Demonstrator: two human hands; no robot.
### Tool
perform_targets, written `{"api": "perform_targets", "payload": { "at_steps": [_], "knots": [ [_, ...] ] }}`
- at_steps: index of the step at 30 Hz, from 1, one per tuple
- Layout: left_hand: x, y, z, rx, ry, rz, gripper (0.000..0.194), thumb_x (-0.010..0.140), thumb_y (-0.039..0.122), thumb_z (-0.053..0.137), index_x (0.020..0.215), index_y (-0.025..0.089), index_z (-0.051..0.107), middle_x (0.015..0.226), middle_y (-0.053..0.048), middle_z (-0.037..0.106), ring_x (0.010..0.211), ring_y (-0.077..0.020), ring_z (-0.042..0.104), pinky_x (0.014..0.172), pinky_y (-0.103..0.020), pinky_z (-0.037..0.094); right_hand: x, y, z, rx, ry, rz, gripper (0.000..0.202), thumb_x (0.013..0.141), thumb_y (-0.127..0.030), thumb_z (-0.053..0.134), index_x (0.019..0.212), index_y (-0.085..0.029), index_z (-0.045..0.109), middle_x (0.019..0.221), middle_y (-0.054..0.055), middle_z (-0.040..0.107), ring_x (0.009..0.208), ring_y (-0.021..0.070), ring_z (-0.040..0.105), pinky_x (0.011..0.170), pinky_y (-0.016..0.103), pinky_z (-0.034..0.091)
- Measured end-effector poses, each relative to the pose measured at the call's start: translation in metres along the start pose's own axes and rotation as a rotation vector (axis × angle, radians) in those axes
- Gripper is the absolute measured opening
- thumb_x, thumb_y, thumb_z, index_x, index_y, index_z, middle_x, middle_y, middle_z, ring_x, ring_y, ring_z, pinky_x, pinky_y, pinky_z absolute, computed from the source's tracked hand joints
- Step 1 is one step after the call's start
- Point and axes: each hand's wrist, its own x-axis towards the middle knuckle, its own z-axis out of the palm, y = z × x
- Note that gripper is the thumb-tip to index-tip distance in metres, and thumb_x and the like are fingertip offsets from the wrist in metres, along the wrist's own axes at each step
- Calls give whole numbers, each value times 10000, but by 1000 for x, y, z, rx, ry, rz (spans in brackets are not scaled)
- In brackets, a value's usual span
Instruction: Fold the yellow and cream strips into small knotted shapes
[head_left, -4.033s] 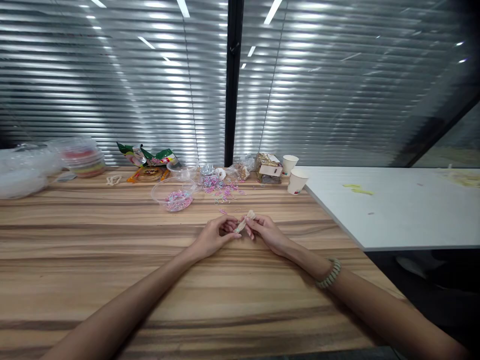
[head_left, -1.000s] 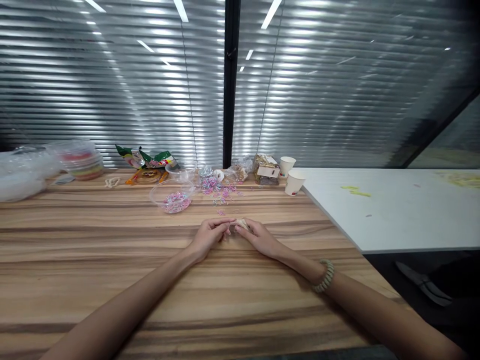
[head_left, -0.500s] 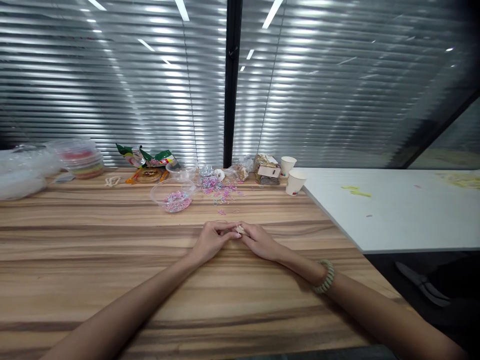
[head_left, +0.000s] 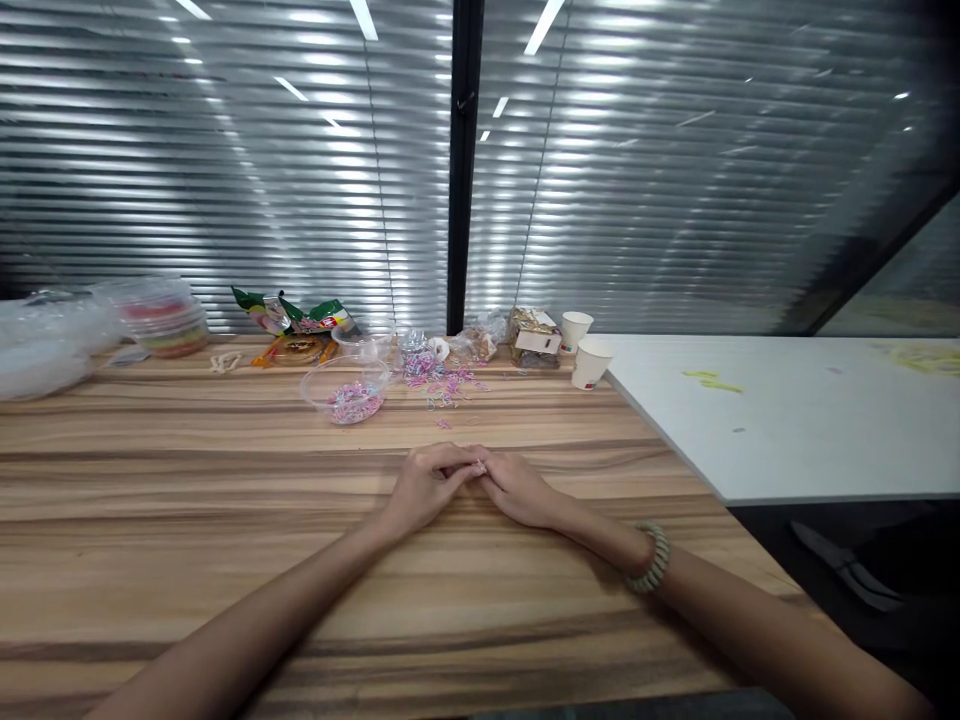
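My left hand (head_left: 426,484) and my right hand (head_left: 517,486) meet above the middle of the wooden table, fingertips together. Between them shows a bit of a small whitish piece (head_left: 480,466); most of it is covered by the fingers, so its kind is unclear. Both hands are closed in a pinch around it. Beyond the hands lie a few loose small pink pieces (head_left: 444,423). A clear round bowl (head_left: 315,398) with many pink and white small pieces stands farther to the left.
A scattered pile of small coloured pieces (head_left: 442,382) lies at the back. Around it are a gold-wrapped box (head_left: 534,338), two paper cups (head_left: 591,364), snack packets (head_left: 300,318), stacked plastic tubs (head_left: 161,320) and cream-coloured strips (head_left: 225,362). A white table (head_left: 810,450) adjoins on the right.
My fingers have closed further over the pale piece, which showed more as a cream-coloured strip before. The right hand has shifted slightly; the things on the table stay put.
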Motion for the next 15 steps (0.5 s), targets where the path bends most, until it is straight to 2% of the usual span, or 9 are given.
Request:
{"api": "perform_targets", "payload": {
  "at_steps": [5, 11, 15],
  "knots": [
    [0, 5, -2, 18, 7, -32, 182, 785, 257, 520, 835, 169, 671, 791, -55, 671, 714, -135, 588, 678, -236, 445, 0, -2, -2, 47, 33, 19, 210, 856, -162, 380, 1045, -169, 471, 959, 69, 601, 860, 172, 556, 745, 284, 409],
    [2, -2, -1, -18, 76, -232, 232, 761, 344, 532, 800, 152, 654, 633, -31, 635, 554, -117, 540, 547, -214, 420, -1, -4, -3, 57, 94, -31, 249, 892, -240, 341, 1105, -169, 447, 1045, 92, 572, 922, 179, 539, 792, 313, 422],
    [3, -7, 0, -59, 76, -307, 227, 746, 349, 541, 783, 150, 644, 566, -12, 606, 502, -106, 514, 508, -204, 401, -3, -3, 0, -16, 122, -64, 267, 897, -194, 298, 1101, -148, 465, 1036, 103, 577, 934, 179, 540, 807, 324, 432]
  ]
}}
